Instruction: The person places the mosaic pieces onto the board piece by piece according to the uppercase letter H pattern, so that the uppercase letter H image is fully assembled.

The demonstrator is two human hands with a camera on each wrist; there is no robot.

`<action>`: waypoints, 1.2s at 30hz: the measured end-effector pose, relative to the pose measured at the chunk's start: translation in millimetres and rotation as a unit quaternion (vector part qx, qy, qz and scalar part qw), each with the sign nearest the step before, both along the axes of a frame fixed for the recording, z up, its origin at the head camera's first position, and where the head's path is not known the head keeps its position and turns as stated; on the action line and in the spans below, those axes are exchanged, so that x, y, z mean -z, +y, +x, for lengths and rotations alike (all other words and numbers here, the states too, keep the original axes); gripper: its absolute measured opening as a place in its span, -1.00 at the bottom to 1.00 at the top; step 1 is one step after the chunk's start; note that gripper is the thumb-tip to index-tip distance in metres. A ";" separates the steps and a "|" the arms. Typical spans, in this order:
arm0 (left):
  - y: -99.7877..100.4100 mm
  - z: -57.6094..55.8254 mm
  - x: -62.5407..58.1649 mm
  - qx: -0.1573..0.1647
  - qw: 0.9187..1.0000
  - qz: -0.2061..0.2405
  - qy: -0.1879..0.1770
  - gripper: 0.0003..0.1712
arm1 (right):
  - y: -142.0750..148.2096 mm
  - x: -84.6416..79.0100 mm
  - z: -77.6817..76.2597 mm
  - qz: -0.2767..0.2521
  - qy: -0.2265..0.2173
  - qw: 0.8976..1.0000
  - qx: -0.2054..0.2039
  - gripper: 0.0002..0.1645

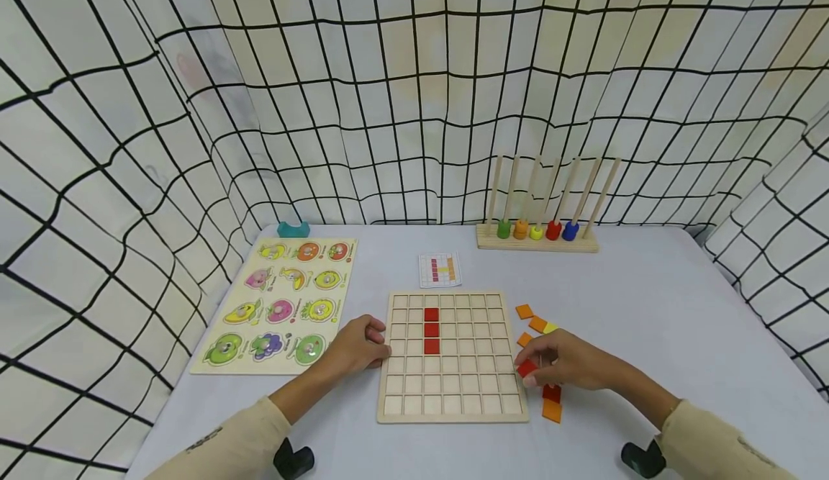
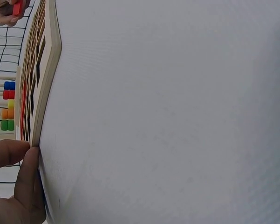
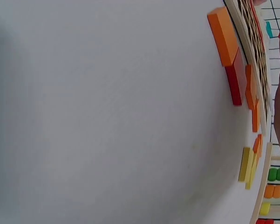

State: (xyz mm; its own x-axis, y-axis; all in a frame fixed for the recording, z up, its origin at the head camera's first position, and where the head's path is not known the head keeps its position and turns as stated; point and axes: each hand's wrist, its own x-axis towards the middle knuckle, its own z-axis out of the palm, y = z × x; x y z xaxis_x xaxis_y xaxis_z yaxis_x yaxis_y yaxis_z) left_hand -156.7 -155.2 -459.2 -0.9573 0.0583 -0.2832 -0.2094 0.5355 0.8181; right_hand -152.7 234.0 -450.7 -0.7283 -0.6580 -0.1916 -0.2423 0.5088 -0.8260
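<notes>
The step in hand appears to be the filling of a gridded board with coloured tiles. At lower right of centre in the head view, the right hand [image 1: 570,360] pinches a red square tile [image 1: 527,369] between its fingers, by the right edge of the pale wooden grid board [image 1: 451,365]; at centre left, the left hand [image 1: 358,345] grips the board's opposite edge by thumb and finger. Three flat red tiles [image 1: 431,329] form a vertical line in the upper half. The small printed card [image 1: 440,270] above the board seems to be the pattern; the next move probably calls for seating the held tile squarely beneath that line. Loose orange tiles [image 3: 222,36], smooth, thick and sharp-edged, lie right of the board on the white, cloth-like tabletop [image 1: 343,429].
</notes>
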 end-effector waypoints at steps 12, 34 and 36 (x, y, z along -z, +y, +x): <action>0.2 -0.8 1.5 0.002 1.000 0.000 0.000 -0.57 | -22.3 -4.0 -1.6 -0.012 -0.018 1.000 -0.012 -0.59; -1.2 -0.9 0.4 0.003 1.000 0.006 -0.004 -0.56 | -52.3 -5.0 -6.5 -0.025 0.000 0.999 0.026 -0.59; -1.6 -1.0 1.2 0.002 1.000 0.007 -0.004 -0.57 | -55.9 -4.3 -6.6 -0.022 0.004 0.999 0.038 -0.59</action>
State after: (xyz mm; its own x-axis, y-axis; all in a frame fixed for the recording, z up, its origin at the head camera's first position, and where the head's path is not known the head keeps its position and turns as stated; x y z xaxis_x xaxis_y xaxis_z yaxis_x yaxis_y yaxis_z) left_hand -157.7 -156.8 -460.4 -0.9547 0.0667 -0.2901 -0.2137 0.5251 0.8238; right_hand -159.3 178.1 -446.4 -0.7774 -0.6090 -0.1572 -0.2120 0.4891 -0.8461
